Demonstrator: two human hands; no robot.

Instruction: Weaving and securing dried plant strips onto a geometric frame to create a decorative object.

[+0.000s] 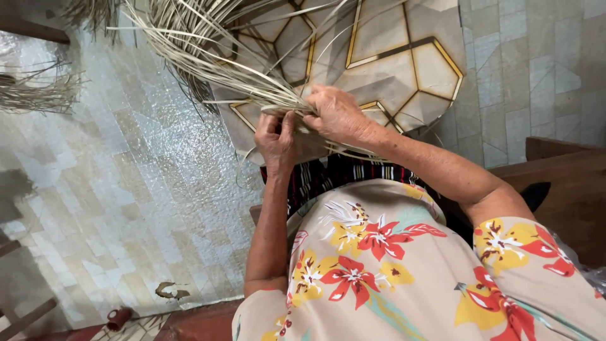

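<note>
Head view, looking straight down: the left hand (276, 136) pinches a bundle of pale, dry straw-coloured fibre strips (208, 50) near their gathered end, fingers closed tight. Just at its 3 o'clock, touching the same bundle, the right hand (338, 113) grips the strips, fingers curled over them. The loose ends fan out toward 11 o'clock (over a grey geometric-patterned sheet with yellow lines (404, 63)). Below spreads a beige blouse with red and yellow flowers (391, 265).
</note>
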